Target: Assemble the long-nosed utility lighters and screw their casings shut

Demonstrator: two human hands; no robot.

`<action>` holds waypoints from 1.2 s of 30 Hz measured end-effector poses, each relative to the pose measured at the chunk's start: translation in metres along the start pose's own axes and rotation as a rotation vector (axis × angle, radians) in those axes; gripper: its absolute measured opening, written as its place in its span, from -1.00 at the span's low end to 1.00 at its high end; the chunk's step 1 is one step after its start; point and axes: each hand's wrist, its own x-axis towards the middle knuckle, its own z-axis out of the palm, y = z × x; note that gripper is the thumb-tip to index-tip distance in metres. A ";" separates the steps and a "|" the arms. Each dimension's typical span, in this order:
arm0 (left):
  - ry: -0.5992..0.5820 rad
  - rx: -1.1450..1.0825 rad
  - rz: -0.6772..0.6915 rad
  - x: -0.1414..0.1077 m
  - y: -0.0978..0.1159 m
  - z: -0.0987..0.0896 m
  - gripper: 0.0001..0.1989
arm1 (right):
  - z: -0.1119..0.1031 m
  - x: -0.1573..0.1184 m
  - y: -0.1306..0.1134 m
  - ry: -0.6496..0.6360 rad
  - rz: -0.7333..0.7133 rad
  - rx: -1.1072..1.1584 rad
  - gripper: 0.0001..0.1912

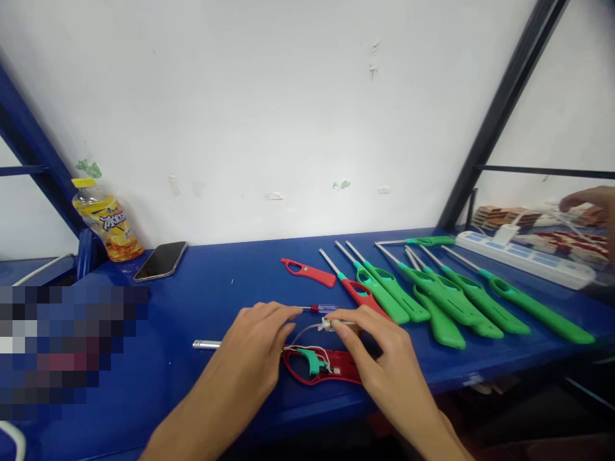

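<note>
A red lighter half-shell (343, 368) lies opened on the blue table, with a teal trigger (314, 362) and white wires in it. My left hand (257, 346) is curled over the lighter's neck; its metal tube (206, 344) sticks out to the left. Between thumb and index finger, my right hand (387, 349) pinches a small clear fuel tank (328, 324) above the shell; the palm side hides part of it. A thin tube (303, 331) runs from the tank toward my left fingers. Behind both hands lies a screwdriver (323, 308) with a clear and red handle.
The other red half-shell (308, 272) lies farther back. A red lighter (359, 291) and several green lighters (442, 294) spread to the right, before a white power strip (528, 257). Another person's hand (593, 202) is at far right. A phone (161, 261) and bottle (108, 221) stand left.
</note>
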 end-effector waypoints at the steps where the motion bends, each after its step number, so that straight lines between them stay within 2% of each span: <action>1: -0.023 0.012 -0.008 -0.002 -0.006 -0.006 -0.66 | 0.000 0.000 0.000 0.000 0.005 -0.003 -0.78; 3: -0.094 0.024 -0.027 -0.006 -0.017 -0.018 -0.71 | 0.000 0.000 -0.001 -0.004 0.009 -0.012 -0.77; 7: -0.143 -0.039 -0.063 -0.012 -0.030 -0.031 -0.80 | 0.001 0.000 -0.002 -0.016 0.000 -0.034 -0.76; 17: -0.308 -0.040 -0.115 0.001 -0.017 -0.030 -0.86 | 0.003 0.000 0.000 -0.044 -0.003 -0.062 -0.79; 24: -0.326 0.085 -0.175 -0.001 -0.020 -0.038 -0.84 | 0.005 -0.001 0.003 -0.038 0.023 -0.073 -0.84; 30: -0.287 -0.009 -0.103 -0.008 -0.033 -0.040 -0.80 | 0.003 0.001 -0.001 -0.098 0.009 -0.043 -0.84; 36: -0.305 -0.046 -0.148 -0.005 -0.039 -0.039 -0.81 | 0.004 0.001 0.000 -0.123 0.014 -0.040 -0.83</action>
